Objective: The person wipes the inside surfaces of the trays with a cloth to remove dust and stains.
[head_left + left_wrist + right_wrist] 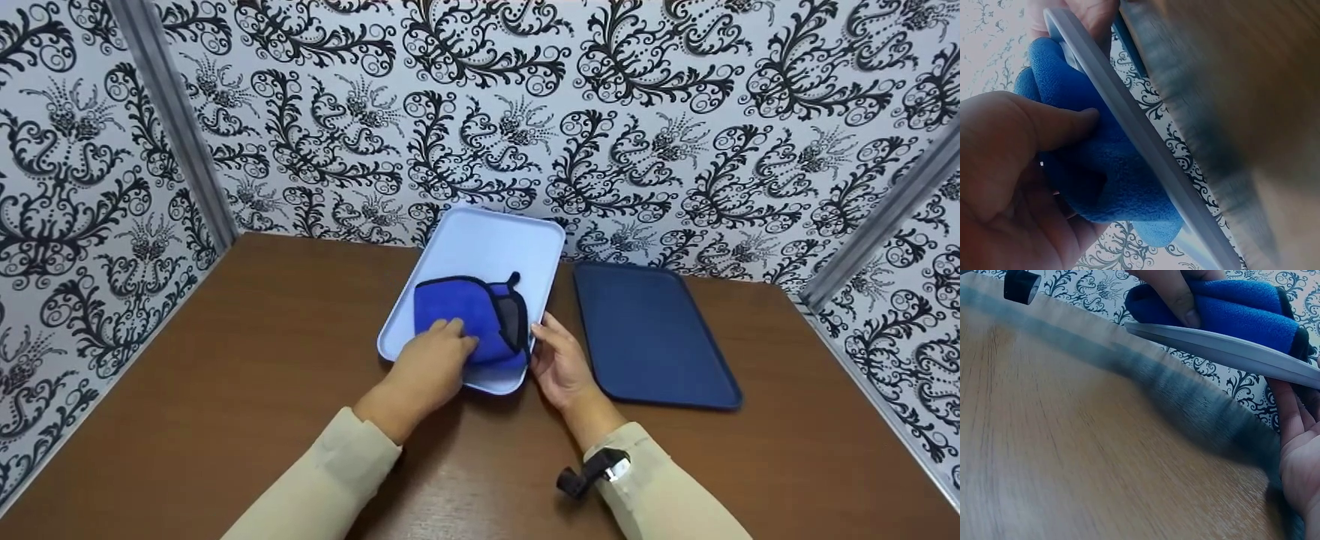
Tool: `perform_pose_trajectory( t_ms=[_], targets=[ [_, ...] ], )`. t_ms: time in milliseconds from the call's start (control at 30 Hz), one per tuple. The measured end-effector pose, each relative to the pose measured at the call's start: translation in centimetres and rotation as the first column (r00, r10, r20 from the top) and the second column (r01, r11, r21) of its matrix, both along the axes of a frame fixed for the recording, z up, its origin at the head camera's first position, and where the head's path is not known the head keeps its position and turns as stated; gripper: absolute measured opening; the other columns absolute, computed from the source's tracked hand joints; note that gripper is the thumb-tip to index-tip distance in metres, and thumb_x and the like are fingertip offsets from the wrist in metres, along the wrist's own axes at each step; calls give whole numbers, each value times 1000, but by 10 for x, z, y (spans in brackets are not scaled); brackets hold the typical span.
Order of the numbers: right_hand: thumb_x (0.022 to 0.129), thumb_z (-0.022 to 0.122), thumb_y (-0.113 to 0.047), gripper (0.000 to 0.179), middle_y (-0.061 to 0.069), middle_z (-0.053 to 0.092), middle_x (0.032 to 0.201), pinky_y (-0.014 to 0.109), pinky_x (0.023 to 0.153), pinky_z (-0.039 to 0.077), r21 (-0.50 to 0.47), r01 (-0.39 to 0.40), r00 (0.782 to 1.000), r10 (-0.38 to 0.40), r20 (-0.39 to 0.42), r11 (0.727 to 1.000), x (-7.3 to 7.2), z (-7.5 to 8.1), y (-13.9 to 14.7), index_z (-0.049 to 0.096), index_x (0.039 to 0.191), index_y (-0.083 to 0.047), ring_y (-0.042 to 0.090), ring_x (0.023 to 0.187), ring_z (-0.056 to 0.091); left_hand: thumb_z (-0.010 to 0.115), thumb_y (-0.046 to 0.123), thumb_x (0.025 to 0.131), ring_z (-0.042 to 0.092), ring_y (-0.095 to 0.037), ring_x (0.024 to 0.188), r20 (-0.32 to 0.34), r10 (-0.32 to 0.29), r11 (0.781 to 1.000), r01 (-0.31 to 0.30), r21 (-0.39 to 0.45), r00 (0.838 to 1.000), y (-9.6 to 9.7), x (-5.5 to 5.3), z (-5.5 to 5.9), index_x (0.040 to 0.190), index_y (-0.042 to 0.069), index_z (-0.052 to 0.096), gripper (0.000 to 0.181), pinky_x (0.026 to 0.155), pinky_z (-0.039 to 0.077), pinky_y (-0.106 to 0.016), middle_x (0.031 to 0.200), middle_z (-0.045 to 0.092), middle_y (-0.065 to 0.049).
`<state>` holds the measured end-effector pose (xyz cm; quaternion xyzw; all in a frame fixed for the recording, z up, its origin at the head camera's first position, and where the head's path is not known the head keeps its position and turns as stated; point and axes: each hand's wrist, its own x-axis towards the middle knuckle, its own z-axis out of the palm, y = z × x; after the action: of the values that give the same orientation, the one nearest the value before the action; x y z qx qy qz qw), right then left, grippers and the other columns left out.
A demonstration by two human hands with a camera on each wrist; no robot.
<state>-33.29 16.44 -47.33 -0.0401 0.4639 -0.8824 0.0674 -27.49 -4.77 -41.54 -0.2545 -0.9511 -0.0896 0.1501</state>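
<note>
A pale blue tray (pixel 495 240) is held raised off the brown table, its far end tilted up toward the wall. On it lies a folded blue cloth (pixel 454 300) with black edging and a grey patch. My left hand (pixel 424 367) pinches the near part of the cloth; in the left wrist view the thumb (pixel 1067 126) presses on top, with the other fingers curled around the fold. At the tray's right rim, my right hand (pixel 559 364) grips the edge. The right wrist view shows its fingers (pixel 1289 410) underneath the tray (pixel 1213 349).
A dark blue tray (pixel 652 337) lies flat on the table (pixel 285 337), just right of the right hand. Patterned walls (pixel 480 112) enclose the back and both sides. A black wrist camera (pixel 592 476) is strapped over the right sleeve.
</note>
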Motion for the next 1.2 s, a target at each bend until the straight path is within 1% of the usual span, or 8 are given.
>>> perform_pose_trajectory(
  t_ms=[133,267,467,567,700,800,1000,1200],
  targets=[
    [104,41,-2,33,-3,76,93,22,72,59,-2,0,1000,0,-8,1000,0,-1,1,62,128,-10,9,80,70,65,-4,90,62,-30,94,-19,-33,999,32,-43,999,4,3,2,116,11,79,33,82,60,-44,99,65,-11],
    [105,38,-2,36,-3,77,90,20,72,59,-17,-8,1000,8,-30,1000,0,-2,2,60,133,-7,7,78,70,66,-3,91,59,-26,90,-39,-95,995,94,-34,995,7,5,3,117,18,80,36,76,56,-41,95,63,-7],
    [106,37,-2,34,-2,76,93,22,72,59,-66,-39,999,37,-36,997,0,0,2,60,131,-7,7,78,69,65,-2,94,59,-22,97,-13,-202,979,202,-27,979,6,7,5,119,25,80,41,77,53,-38,100,65,-2],
    [106,37,-2,34,-2,76,90,22,71,59,-65,-30,999,28,-23,997,0,2,2,64,126,-11,8,77,69,65,-2,95,59,-21,99,-2,-227,972,227,-57,974,4,8,6,119,26,80,40,78,52,-37,102,66,-1],
    [105,37,-2,33,-3,76,88,23,73,59,-35,-17,1000,16,-19,999,-1,2,2,65,121,-12,8,79,71,65,-1,96,58,-21,97,21,-217,972,218,-86,976,1,8,10,116,26,82,37,75,49,-35,102,68,0],
    [104,38,-3,31,-3,75,87,23,70,59,-10,-21,1000,21,-20,1000,-2,1,2,64,119,-12,9,78,70,67,0,95,57,-21,92,26,-201,975,203,-91,979,-2,8,12,112,25,83,34,72,46,-34,99,68,0],
    [104,40,-4,29,-4,74,87,21,67,58,13,-4,1000,4,-13,1000,-2,1,2,65,115,-13,8,76,69,70,-1,91,57,-23,89,-25,-162,983,159,-91,986,-9,8,15,98,22,86,29,72,46,-36,95,68,-1],
    [104,40,-5,31,-4,75,93,23,73,59,20,-4,1000,4,0,1000,-3,2,3,61,126,-9,8,83,70,67,-2,90,56,-25,88,-83,-116,986,105,-129,990,-16,7,18,87,22,85,30,71,46,-40,90,64,-3]
  ],
)
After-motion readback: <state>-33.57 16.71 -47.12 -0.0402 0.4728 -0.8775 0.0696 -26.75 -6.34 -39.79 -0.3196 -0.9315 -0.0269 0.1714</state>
